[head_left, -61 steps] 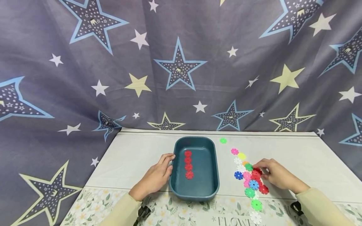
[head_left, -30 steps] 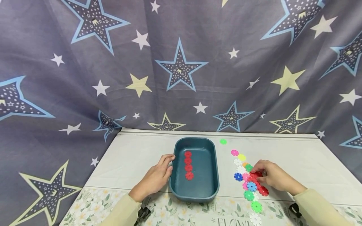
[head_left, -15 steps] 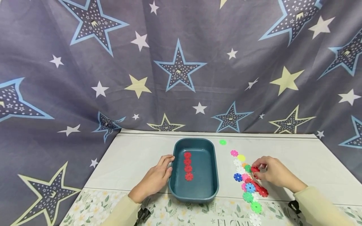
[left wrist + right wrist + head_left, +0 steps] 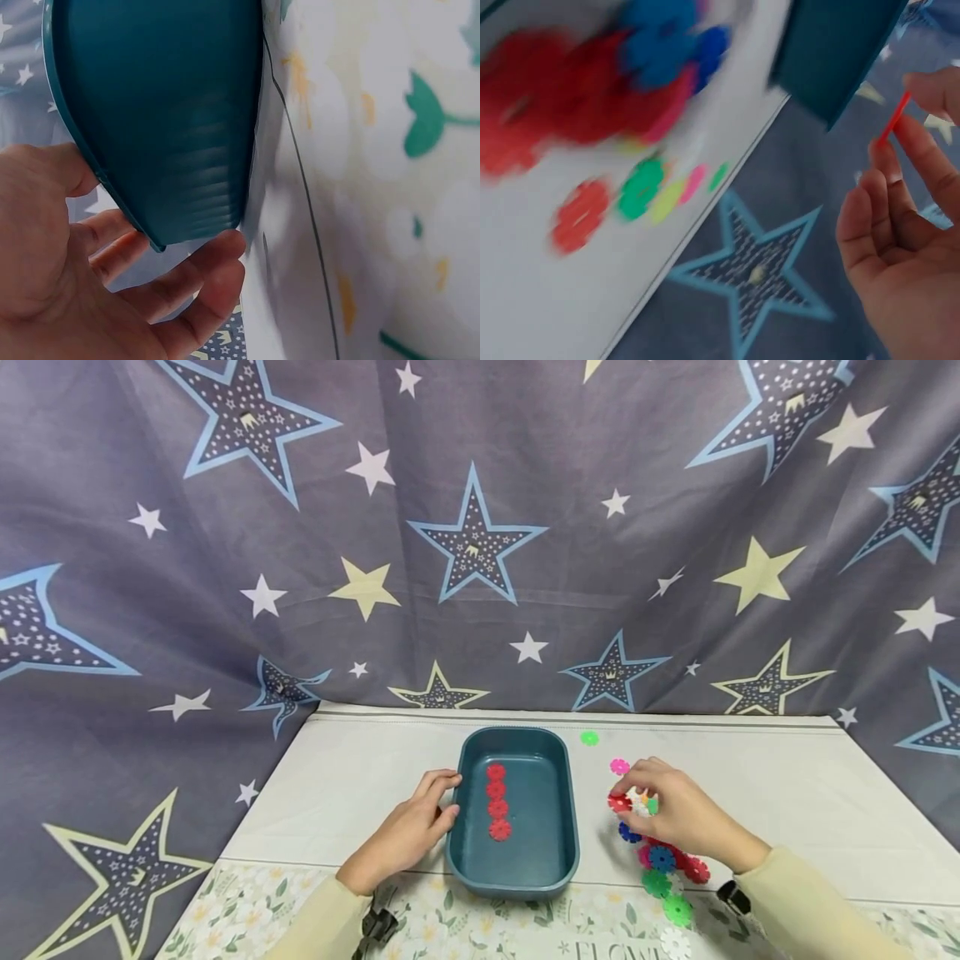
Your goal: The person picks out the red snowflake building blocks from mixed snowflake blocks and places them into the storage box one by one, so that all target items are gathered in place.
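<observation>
My right hand (image 4: 678,810) pinches a red snowflake disc (image 4: 619,802) between thumb and fingers, lifted over the pile to the right of the tray. Seen edge-on in the right wrist view, that disc is a thin red strip (image 4: 895,118). A dark teal tray (image 4: 540,860) holds a column of several red snowflake discs (image 4: 498,808). At the tray's left rim rests my left hand (image 4: 408,831), its fingers loosely bent; the left wrist view has a fingertip on the rim of the tray (image 4: 172,112). The right hand hides part of the pile.
Red discs (image 4: 696,869), a light blue disc (image 4: 662,858), green discs (image 4: 678,909) and a white disc (image 4: 676,942) lie in the pile. A pink disc (image 4: 619,767) and a green disc (image 4: 590,738) lie farther back. Behind the table hangs a star-patterned curtain (image 4: 480,635).
My right hand has picked a red disc from the pile and carried it left, toward the tray. The left hand and the tray have stayed in place.
</observation>
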`<state>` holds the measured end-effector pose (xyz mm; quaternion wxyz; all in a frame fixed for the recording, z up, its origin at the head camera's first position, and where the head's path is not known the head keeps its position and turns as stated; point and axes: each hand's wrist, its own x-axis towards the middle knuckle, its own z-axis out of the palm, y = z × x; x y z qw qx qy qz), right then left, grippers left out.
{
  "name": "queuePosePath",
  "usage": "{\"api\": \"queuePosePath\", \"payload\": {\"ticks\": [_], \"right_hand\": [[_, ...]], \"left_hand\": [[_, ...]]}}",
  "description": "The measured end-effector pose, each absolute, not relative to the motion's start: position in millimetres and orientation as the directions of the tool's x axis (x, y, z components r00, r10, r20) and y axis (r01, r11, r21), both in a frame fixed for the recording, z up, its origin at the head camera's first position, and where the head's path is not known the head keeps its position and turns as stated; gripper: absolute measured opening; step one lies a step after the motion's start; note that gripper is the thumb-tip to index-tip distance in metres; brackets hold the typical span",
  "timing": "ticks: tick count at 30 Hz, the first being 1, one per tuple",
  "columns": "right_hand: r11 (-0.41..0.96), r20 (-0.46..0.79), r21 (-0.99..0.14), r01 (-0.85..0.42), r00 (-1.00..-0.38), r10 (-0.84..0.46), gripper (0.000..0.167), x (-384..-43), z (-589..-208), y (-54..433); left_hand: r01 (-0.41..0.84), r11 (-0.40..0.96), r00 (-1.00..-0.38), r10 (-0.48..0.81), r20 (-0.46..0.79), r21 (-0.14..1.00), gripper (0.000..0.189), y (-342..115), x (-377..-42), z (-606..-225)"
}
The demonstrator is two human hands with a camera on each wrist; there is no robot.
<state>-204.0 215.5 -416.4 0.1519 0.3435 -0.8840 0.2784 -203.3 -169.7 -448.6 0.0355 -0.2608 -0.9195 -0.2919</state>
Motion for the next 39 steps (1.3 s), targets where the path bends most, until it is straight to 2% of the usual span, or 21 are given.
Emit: {"api": "queuePosePath", "payload": {"ticks": [5, 8, 16, 27, 39], "right_hand": [[0.513, 0.507, -0.353, -0.782, -0.621, -0.598, 0.025, -205.7, -413.6, 186.4], [0.473, 0.481, -0.377, -0.796, -0.605, -0.634, 0.021, -205.7, -411.9, 170.5], [0.442, 0.334, -0.452, -0.775, -0.606, -0.722, 0.013, -203.7, -411.3, 130.3], [0.448, 0.223, -0.446, -0.775, -0.581, -0.783, 0.015, -216.8, -426.9, 95.6], [0.546, 0.080, -0.316, -0.776, -0.595, -0.800, 0.018, -215.2, -438.8, 75.9]], "left_hand": [[0.511, 0.671, -0.852, 0.479, 0.212, 0.537, 0.043, -169.7, -203.6, -448.1], [0.513, 0.670, -0.850, 0.483, 0.211, 0.537, 0.043, -169.7, -203.3, -447.9], [0.519, 0.678, -0.848, 0.482, 0.219, 0.520, 0.043, -169.9, -203.8, -449.4], [0.520, 0.685, -0.850, 0.473, 0.232, 0.511, 0.043, -171.8, -202.8, -450.8], [0.522, 0.679, -0.849, 0.474, 0.233, 0.516, 0.043, -171.7, -204.1, -450.5]]}}
